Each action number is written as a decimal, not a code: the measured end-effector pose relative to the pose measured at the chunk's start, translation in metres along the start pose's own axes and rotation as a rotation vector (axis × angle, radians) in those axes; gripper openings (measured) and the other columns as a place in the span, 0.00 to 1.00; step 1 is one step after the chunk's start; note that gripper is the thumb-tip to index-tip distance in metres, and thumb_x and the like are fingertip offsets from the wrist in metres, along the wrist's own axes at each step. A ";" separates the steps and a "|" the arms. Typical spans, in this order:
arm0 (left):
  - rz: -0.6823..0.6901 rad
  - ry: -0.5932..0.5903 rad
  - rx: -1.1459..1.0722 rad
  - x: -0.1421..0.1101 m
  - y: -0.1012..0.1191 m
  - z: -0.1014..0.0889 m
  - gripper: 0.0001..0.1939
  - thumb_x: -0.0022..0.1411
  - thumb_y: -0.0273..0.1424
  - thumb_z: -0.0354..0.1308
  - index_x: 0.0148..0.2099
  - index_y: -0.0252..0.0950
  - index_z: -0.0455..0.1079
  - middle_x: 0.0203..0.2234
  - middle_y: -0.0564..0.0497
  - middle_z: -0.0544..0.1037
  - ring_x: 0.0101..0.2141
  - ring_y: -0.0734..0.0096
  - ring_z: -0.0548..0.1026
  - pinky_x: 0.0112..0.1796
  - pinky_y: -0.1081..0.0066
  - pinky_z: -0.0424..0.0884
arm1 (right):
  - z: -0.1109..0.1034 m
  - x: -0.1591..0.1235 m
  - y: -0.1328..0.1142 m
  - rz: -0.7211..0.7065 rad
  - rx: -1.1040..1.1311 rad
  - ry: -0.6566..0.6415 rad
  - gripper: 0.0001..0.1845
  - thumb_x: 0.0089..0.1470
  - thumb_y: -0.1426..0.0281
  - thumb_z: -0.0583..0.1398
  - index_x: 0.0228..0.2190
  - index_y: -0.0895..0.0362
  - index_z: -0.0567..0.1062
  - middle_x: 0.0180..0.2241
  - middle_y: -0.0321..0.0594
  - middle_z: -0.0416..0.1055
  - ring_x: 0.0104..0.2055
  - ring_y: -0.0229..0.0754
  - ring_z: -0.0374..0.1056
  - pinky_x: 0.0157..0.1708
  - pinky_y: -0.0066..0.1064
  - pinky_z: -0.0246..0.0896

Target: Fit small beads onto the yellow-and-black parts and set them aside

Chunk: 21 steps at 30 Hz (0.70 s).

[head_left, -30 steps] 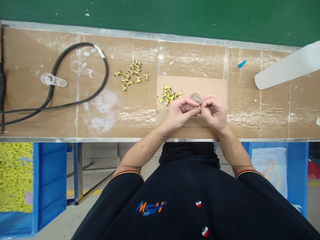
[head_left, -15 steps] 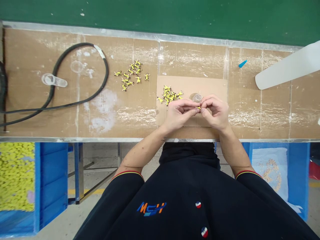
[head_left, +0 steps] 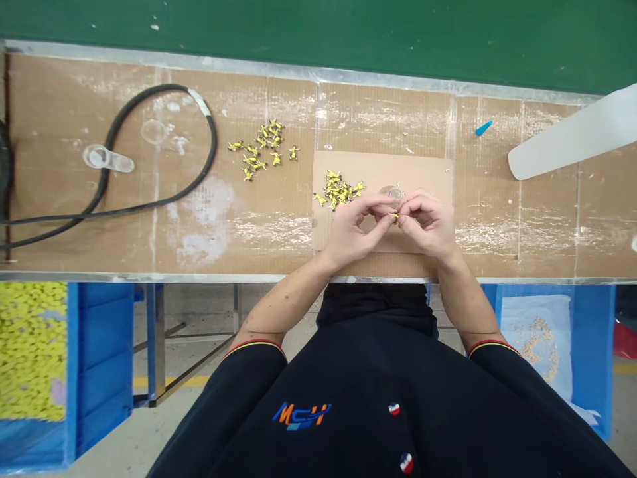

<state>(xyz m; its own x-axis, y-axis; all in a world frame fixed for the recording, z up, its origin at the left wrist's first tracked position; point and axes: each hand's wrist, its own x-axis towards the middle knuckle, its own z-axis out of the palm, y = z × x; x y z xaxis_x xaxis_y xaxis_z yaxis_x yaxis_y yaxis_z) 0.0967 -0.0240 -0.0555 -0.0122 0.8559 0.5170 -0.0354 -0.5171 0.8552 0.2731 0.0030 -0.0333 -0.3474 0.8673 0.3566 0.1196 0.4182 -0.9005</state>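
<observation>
My left hand (head_left: pixel 355 226) and my right hand (head_left: pixel 426 222) meet fingertip to fingertip over a loose cardboard sheet (head_left: pixel 428 171). Between them is a tiny yellow figurine (head_left: pixel 395 217), pinched by the left thumb and fingers. The right thumb and index finger are closed at the figurine's right side; whether they grip it or some smaller piece is too small to tell. Just beyond the fingertips stands a small clear container (head_left: pixel 396 193), partly covered by the left fingers. A pile of yellow figurines with dark parts (head_left: pixel 341 190) lies on the sheet, left of the container.
More yellow figurines (head_left: pixel 263 147) lie scattered farther left. A black cable (head_left: pixel 215 133) loops beside a clear plastic scoop-like piece (head_left: pixel 117 161). At right are a blue cone-shaped tip (head_left: pixel 483 128) and a white tapered object (head_left: pixel 562 139). Blue bins (head_left: pixel 99 372) stand below the table's front edge.
The figurine has turned a little between my fingertips, and its dark part now shows below. My left fingers have shifted slightly. The piles stay as they were.
</observation>
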 end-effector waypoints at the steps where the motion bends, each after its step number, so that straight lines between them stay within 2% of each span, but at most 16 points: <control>1: 0.023 -0.006 0.016 0.000 -0.001 0.000 0.16 0.67 0.26 0.66 0.55 0.43 0.75 0.35 0.54 0.85 0.35 0.79 0.84 0.38 0.79 0.80 | 0.000 0.000 0.000 0.008 -0.001 -0.003 0.06 0.56 0.72 0.65 0.27 0.53 0.77 0.32 0.36 0.76 0.33 0.37 0.71 0.33 0.31 0.70; 6: 0.087 -0.047 0.103 0.001 -0.001 -0.003 0.15 0.69 0.30 0.64 0.57 0.43 0.71 0.31 0.56 0.82 0.31 0.79 0.82 0.36 0.77 0.79 | -0.001 0.000 -0.001 0.047 0.018 -0.021 0.07 0.56 0.69 0.65 0.26 0.53 0.77 0.32 0.37 0.77 0.33 0.37 0.72 0.33 0.32 0.70; 15: 0.121 -0.093 0.100 0.002 0.001 -0.004 0.17 0.69 0.28 0.63 0.58 0.43 0.69 0.30 0.57 0.78 0.31 0.80 0.78 0.36 0.77 0.76 | -0.003 0.000 0.000 0.069 0.066 -0.068 0.06 0.55 0.72 0.65 0.27 0.53 0.78 0.31 0.36 0.77 0.32 0.37 0.71 0.33 0.31 0.70; 18: 0.090 -0.083 0.020 0.002 0.001 -0.002 0.18 0.70 0.27 0.63 0.59 0.44 0.70 0.32 0.56 0.80 0.32 0.80 0.80 0.36 0.78 0.77 | -0.002 0.000 0.001 0.070 0.064 -0.052 0.07 0.58 0.68 0.66 0.28 0.52 0.78 0.32 0.38 0.76 0.34 0.38 0.72 0.33 0.33 0.71; 21: 0.050 -0.054 -0.034 0.002 0.000 -0.002 0.19 0.70 0.27 0.63 0.60 0.46 0.73 0.36 0.53 0.82 0.35 0.78 0.81 0.37 0.76 0.77 | -0.001 -0.003 0.002 0.052 0.143 -0.015 0.05 0.59 0.64 0.68 0.33 0.51 0.78 0.34 0.38 0.75 0.36 0.39 0.72 0.34 0.34 0.72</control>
<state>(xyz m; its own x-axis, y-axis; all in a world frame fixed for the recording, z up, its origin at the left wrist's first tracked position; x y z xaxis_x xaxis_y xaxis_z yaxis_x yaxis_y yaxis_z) 0.0949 -0.0221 -0.0543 0.0388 0.8269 0.5610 -0.0704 -0.5578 0.8270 0.2755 0.0020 -0.0362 -0.3584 0.8820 0.3061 0.0045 0.3295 -0.9442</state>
